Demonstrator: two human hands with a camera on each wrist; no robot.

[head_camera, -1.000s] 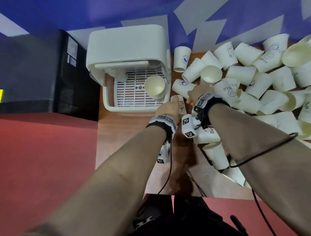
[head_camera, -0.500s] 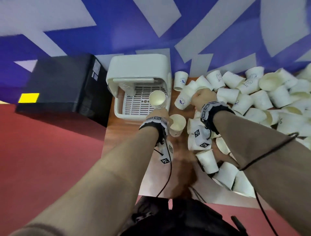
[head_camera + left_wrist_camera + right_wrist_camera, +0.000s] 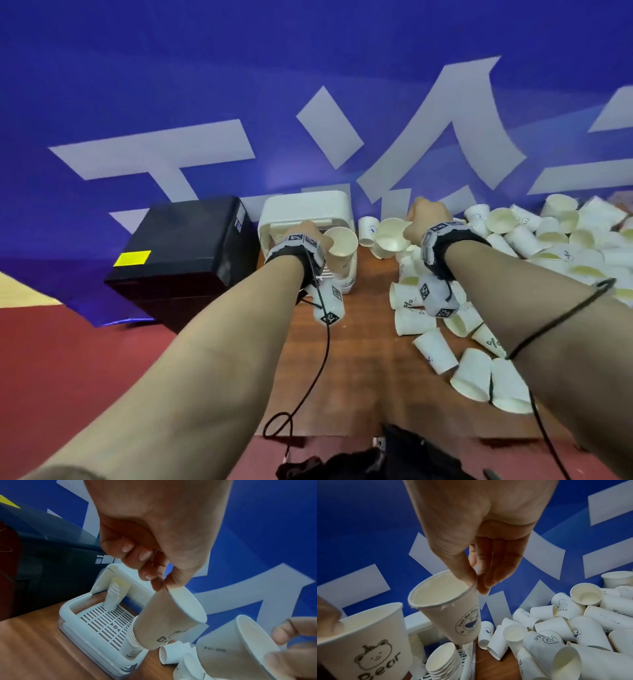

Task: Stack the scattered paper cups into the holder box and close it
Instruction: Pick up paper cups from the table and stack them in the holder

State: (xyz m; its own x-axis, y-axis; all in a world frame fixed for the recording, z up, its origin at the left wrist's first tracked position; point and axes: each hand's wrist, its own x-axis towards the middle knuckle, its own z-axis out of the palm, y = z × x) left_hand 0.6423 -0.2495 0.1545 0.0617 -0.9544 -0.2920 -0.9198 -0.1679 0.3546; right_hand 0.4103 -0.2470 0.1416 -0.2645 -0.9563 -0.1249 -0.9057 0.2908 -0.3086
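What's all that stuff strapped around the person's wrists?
Each bare forearm wears a black wrist strap topped with square black-and-white printed markers. A white block-shaped unit bearing the same markers hangs under each wrist, and a thin black cable trails back from each.

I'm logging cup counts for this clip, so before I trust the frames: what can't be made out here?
- Holder box, head view: the left hand and its bear cup hide the tray, so the stacks inside cannot be counted.
- Near stack, left wrist view: the bear cup covers its top.
- Loose cups: the heap runs off the right edge in the head view.
- Whale cup, left wrist view: print blurred.
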